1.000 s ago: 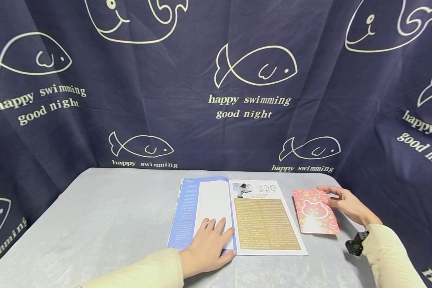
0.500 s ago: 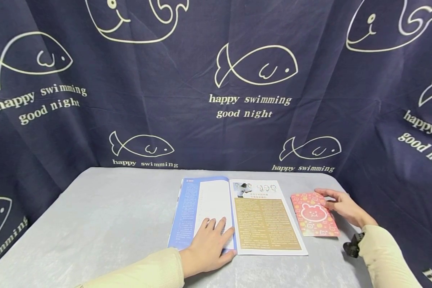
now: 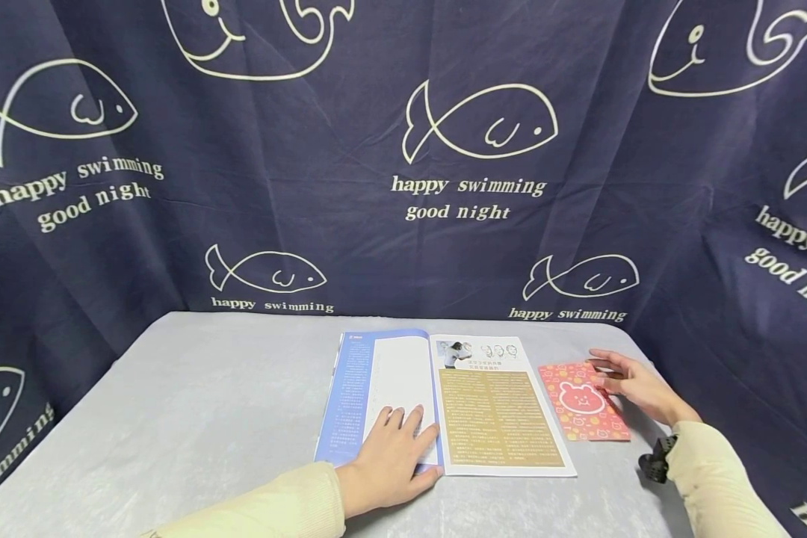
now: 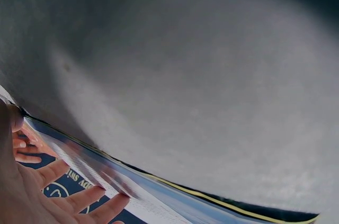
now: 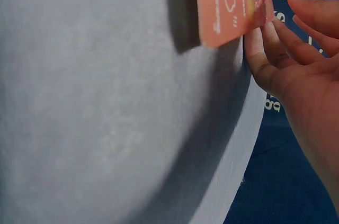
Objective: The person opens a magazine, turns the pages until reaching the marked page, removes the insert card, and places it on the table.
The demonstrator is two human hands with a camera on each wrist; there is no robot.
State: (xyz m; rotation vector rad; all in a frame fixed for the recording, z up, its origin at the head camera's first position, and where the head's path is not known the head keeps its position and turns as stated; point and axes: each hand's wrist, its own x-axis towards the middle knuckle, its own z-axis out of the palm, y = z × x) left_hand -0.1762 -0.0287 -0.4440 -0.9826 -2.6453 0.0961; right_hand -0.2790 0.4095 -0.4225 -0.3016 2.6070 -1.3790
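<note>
An open magazine (image 3: pixel 496 418) lies near the middle of the table, with a blue-edged left page and a brown text block on the right page. My left hand (image 3: pixel 390 456) rests flat on its left page, fingers spread. To the right is a small pink notebook (image 3: pixel 581 418) with a bear face on its cover. My right hand (image 3: pixel 645 388) pinches the notebook's right edge, with the other fingers held off it. The right wrist view shows the notebook (image 5: pixel 233 7) slightly above the table, casting a shadow; some fingertips are hidden behind it.
A grey cloth covers the table (image 3: pixel 208 403). Behind it and at both sides hangs a dark blue curtain (image 3: pixel 350 194) with fish drawings and lettering. A black wrist device (image 3: pixel 655 459) sits at my right cuff.
My right hand and the notebook have shifted left, closer to the magazine, and the glare on the cover has gone. My left hand has stayed on the page.
</note>
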